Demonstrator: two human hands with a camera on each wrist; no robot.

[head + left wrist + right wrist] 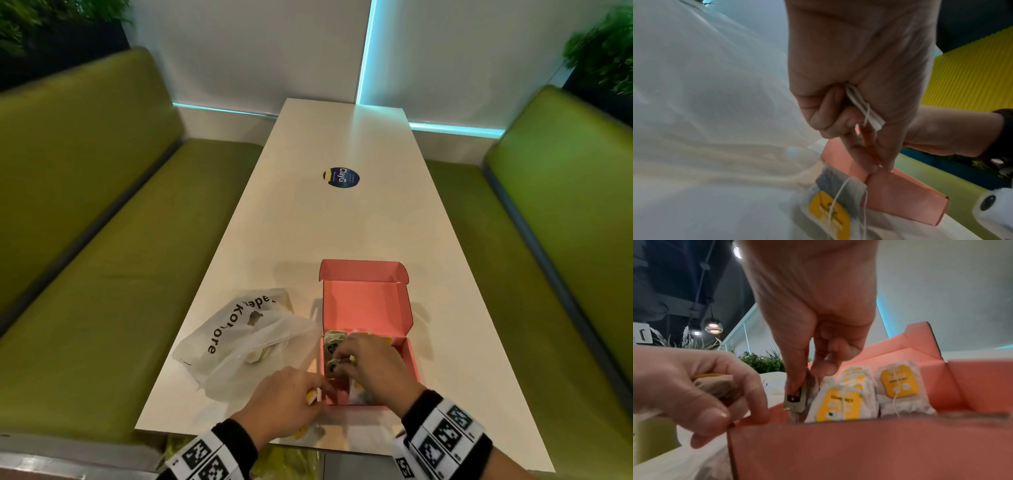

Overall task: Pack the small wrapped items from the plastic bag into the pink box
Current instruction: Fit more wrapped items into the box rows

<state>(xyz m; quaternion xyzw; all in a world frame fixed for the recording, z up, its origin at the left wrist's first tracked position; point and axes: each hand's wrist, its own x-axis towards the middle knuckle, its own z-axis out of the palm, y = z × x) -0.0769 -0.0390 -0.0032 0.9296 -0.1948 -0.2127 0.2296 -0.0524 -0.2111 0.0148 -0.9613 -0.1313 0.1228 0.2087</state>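
From the head view we see the pink box (409,356) open on the white table (342,219), with the plastic bag (239,339) just to its left. Our left hand (284,406) sits at the box's near left corner. On the left wrist view, its curled fingers (824,113) grip a white tea bag (863,107). On the right wrist view, our right hand (813,308) pinches a dark-tagged tea bag (796,400) inside the box beside the yellow-tagged tea bags (898,386).
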